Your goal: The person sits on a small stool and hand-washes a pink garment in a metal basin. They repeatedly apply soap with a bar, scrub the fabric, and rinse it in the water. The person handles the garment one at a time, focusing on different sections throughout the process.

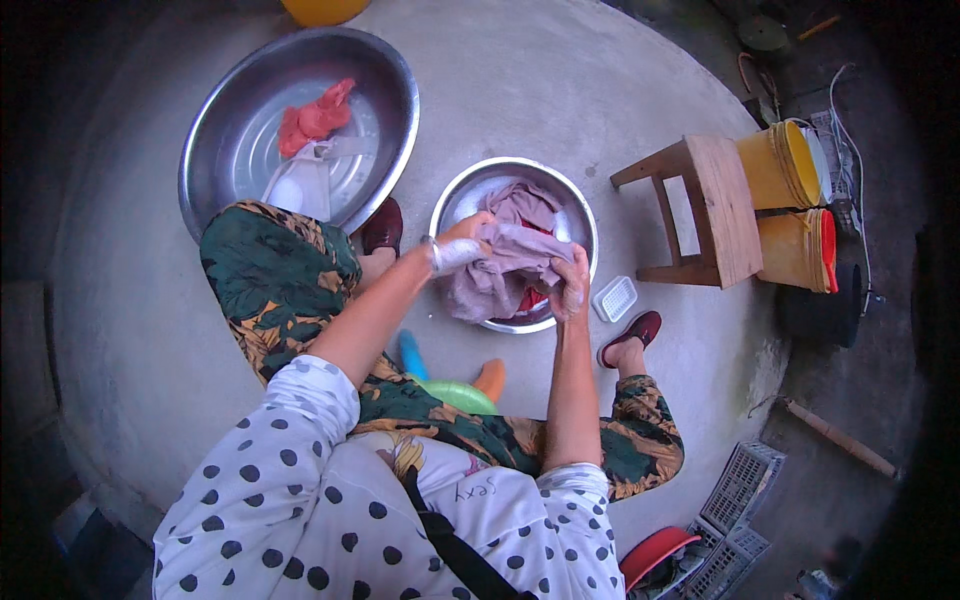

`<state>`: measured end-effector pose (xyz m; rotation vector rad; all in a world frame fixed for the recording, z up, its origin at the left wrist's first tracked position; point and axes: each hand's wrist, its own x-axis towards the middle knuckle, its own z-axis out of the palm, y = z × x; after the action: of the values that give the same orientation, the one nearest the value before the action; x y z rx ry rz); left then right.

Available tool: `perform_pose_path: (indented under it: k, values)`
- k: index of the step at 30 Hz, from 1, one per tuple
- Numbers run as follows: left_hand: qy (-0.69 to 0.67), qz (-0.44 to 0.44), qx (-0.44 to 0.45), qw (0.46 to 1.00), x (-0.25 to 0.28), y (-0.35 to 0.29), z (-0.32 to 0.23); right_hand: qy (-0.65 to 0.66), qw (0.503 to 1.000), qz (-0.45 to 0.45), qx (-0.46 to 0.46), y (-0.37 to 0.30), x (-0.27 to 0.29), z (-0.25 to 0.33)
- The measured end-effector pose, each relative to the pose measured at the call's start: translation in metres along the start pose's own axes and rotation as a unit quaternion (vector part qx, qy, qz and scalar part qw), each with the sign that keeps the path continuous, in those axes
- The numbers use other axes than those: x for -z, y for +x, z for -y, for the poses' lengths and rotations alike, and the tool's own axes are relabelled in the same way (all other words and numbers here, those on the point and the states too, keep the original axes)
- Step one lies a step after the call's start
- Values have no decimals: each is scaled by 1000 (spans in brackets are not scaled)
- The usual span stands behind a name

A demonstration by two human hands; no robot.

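Between my two hands a mauve garment [520, 248] is stretched over a small metal basin [447, 200]. My left hand [464, 243], with white suds on its back and a bracelet at the wrist, is closed on the cloth's left part. On the right side my right hand [571, 282] grips the same cloth, its fingers wrapped round the edge. More of the mauve fabric hangs down into the basin and over its near left rim. Dark red cloth [532, 298] shows underneath, mostly covered.
A large metal basin [232, 100] at the far left holds a red cloth [316, 120] and a white cloth [300, 185]. Right of the small basin lies a white plastic soap dish [615, 299]. A wooden stool [722, 215] and yellow buckets [775, 165] stand further right; grey crates [742, 485] lie lower right.
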<state>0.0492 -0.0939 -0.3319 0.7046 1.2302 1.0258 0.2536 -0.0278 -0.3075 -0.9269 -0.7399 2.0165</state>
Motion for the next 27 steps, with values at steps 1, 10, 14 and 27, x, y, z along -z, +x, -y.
perform_pose_path:
  k: [1,10,14,27]
  values:
    - [24,-54,-23,998,-8,2,11,42,999,-21,13,0,-10,1]
    - [-582,228,-67,778,-49,11,82,-569,752,-132,305,-27,-92,-55]
    - [-408,-113,154,893,-83,-4,26,-518,822,-184,149,7,-43,-38]
    - [-201,164,238,936,-27,-12,-34,-358,920,-85,138,10,-26,-14]
